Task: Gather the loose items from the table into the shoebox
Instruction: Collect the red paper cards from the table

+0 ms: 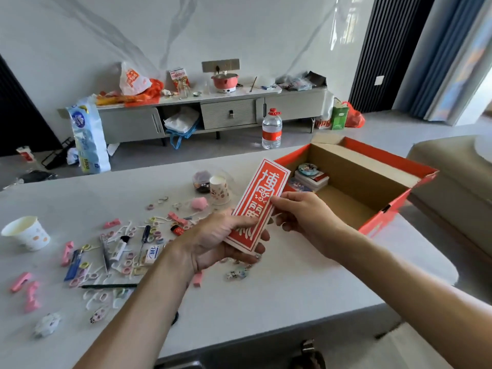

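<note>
Both hands hold a long red envelope [262,201] with white characters, tilted above the white table [279,288]. My left hand [213,241] grips its lower end; my right hand [300,214] pinches its right edge near the middle. The open orange shoebox [394,206] sits at the table's right, just beyond the envelope, with a round badge [307,169] and a stack of cards [312,179] inside. Loose items lie scattered at the left: pink clips [26,288], small coloured rings [127,262], a screwdriver [143,241], a blue lighter [73,265], a black pen [109,286].
A paper cup [26,233] stands at the far left, another patterned cup [219,189] and a small tub of beads [201,181] near the table's middle back. A beige sofa [458,187] is right of the table. Beyond, a water bottle [271,129] and TV cabinet [213,113].
</note>
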